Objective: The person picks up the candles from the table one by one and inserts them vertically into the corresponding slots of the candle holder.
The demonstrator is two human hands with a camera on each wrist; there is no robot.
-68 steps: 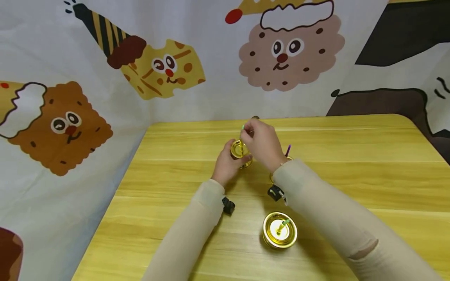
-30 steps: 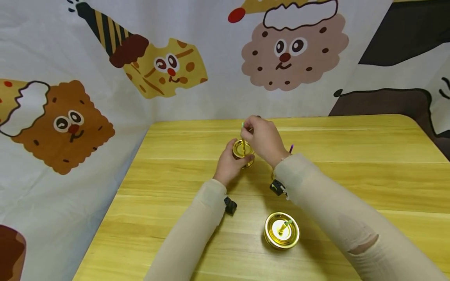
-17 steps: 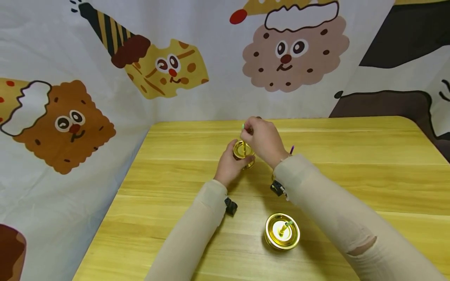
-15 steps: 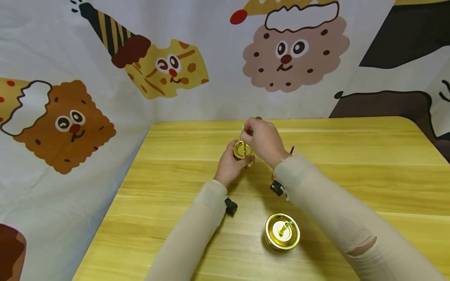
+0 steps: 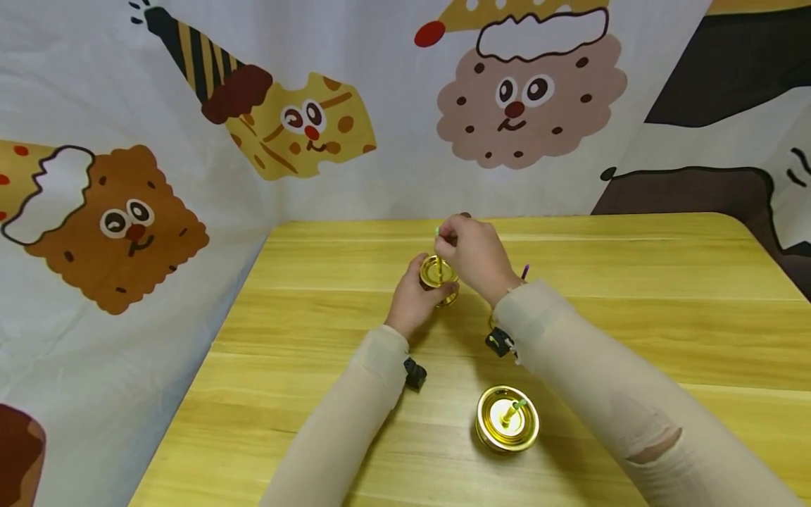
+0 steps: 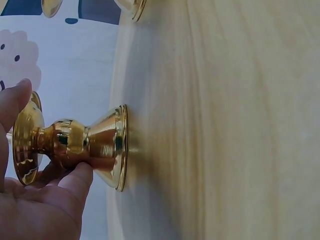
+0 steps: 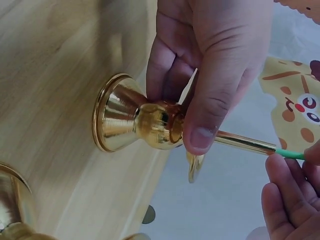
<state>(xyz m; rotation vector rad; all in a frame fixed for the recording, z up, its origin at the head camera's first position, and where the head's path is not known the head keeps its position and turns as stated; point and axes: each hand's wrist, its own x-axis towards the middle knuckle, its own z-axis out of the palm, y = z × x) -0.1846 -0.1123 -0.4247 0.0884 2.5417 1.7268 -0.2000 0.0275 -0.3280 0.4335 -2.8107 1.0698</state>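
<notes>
My left hand [image 5: 415,296] grips a gold metal candlestick-like holder [image 6: 70,142] below its wide dish. Its flared foot is down at the wooden table, and the thumb lies over the dish rim. From the dish rises a slim gold tube [image 7: 245,142]. A thin green stick [image 7: 290,154] sticks out of the tube's top. Thumb and fingertips of my right hand [image 5: 475,253] pinch this stick right at the tube's end. Nearer to me stands a matching gold holder [image 5: 491,436] with a green-tipped tube in its middle.
Behind my right forearm, a further gold holder [image 5: 492,322] is mostly hidden; a purple stick [image 5: 525,272] shows above the sleeve. Black wrist cameras [image 5: 415,373] hang at both cuffs. A cartoon-printed cloth [image 5: 393,190] rises behind the table [image 5: 304,408].
Both hands stay at the same holder. The right fingers are slightly lower over the tube than a second ago; otherwise only the head view shifts a little.
</notes>
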